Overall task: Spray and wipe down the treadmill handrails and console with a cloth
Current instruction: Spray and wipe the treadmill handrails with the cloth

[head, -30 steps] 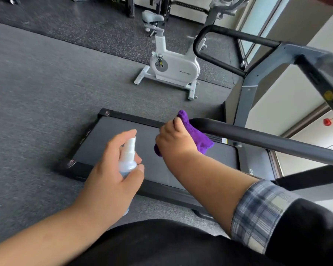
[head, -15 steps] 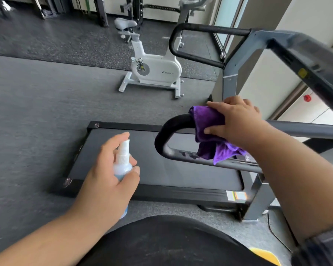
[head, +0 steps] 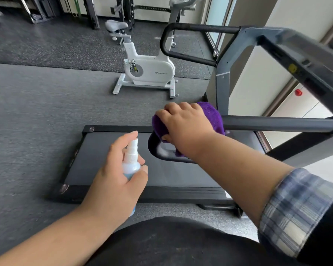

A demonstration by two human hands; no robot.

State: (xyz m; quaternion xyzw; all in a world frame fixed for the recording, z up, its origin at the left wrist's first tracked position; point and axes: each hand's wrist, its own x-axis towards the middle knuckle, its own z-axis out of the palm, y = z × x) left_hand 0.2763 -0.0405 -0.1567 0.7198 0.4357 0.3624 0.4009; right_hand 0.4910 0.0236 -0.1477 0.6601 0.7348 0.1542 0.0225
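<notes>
Cloth slides back to the handrail's curved end

Right hand (head: 185, 125) clamps the purple cloth (head: 213, 116) over the near handrail (head: 277, 123); left hand (head: 115, 173) grips the spray bottle (head: 131, 162) just beside that bend, 1 rail nearly wiped.

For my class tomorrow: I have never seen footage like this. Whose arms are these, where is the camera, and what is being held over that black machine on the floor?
The camera sits on a person's head, looking forward and down, so the two arms reaching in from the bottom are that person's own. There is no robot. The left hand holds a small clear spray bottle with a white nozzle, a finger resting on top. The right hand presses a purple cloth around the curved end of the nearer black handrail. That rail belongs to a treadmill; its flat belt lies on the grey floor below, and a second handrail runs along the far side. Behind stands a white exercise bike. The console is at the right edge, blurred and only partly visible.
</notes>
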